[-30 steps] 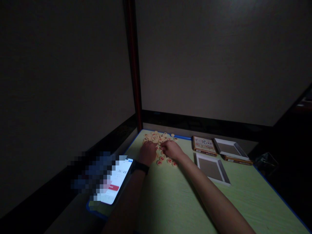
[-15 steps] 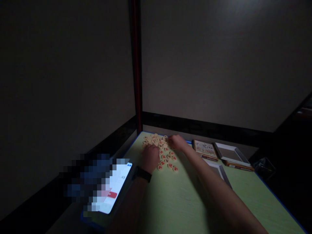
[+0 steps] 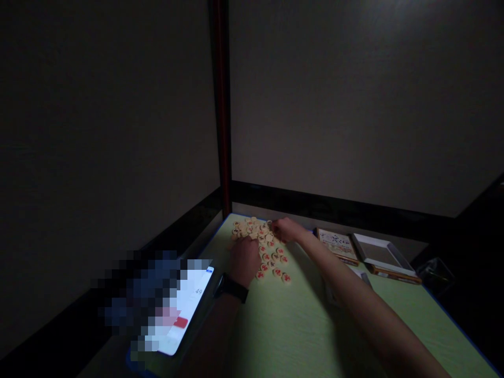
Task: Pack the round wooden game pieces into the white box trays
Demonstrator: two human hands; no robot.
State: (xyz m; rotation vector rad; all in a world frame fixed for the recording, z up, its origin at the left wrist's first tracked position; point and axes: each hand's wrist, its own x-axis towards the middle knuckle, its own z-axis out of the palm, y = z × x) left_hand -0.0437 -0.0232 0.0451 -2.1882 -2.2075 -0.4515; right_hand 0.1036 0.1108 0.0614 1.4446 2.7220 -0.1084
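Note:
Several round cream game pieces (image 3: pixel 263 239) with red and black marks lie in a heap at the far left corner of a green table (image 3: pixel 299 331). My left hand (image 3: pixel 244 258), with a dark watch on its wrist, rests palm down on the near side of the heap, fingers curled over pieces. My right hand (image 3: pixel 286 229) reaches to the far right edge of the heap, fingers bent onto the pieces. What either hand grips is hidden in the dim light.
A lit phone (image 3: pixel 181 310) lies at the table's left edge. A printed box lid (image 3: pixel 337 243) and a white-rimmed tray (image 3: pixel 381 255) sit at the right. A second tray (image 3: pixel 364 278) is mostly behind my right forearm. Walls and a red post (image 3: pixel 221 110) close the corner.
My right hand moved from the near middle of the heap to its far right edge. My left hand slid slightly toward me. The view shifted a little to the left.

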